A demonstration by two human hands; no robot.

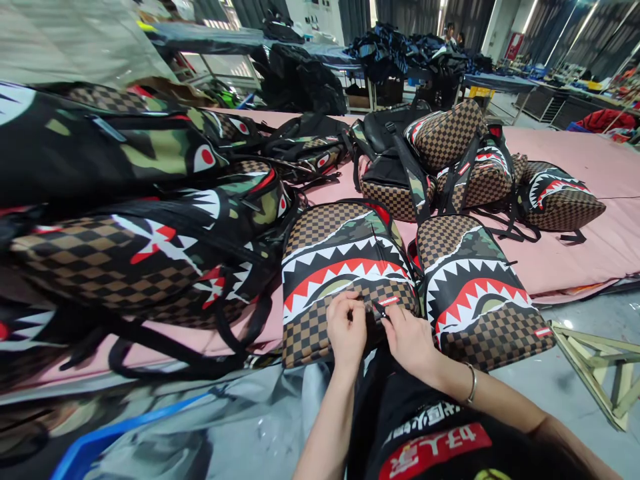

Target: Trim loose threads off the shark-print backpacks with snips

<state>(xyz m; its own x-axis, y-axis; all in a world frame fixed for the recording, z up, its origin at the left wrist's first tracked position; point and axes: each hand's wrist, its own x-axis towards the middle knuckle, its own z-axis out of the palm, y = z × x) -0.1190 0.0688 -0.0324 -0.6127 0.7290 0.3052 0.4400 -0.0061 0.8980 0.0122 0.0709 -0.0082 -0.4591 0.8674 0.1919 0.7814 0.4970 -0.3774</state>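
Brown-black checkered shark-mouth fabric backpack (345, 270) at our 12 o'clock, on pink table cover (565, 267). Our L hand (347, 330): curled, contents unclear; R hand (407, 337): fingers pinched w/ small, slim black item (381, 310).

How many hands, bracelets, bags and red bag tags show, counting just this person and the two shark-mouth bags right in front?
Hands: 2 (left hand, right hand)
Bracelet: 1
Bags: 2 (left bag, right bag)
Red bag tags: 2
Total: 7

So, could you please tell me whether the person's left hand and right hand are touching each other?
Apart: the head view shows part of the checkered backpack in the gap between the left hand and the right hand.
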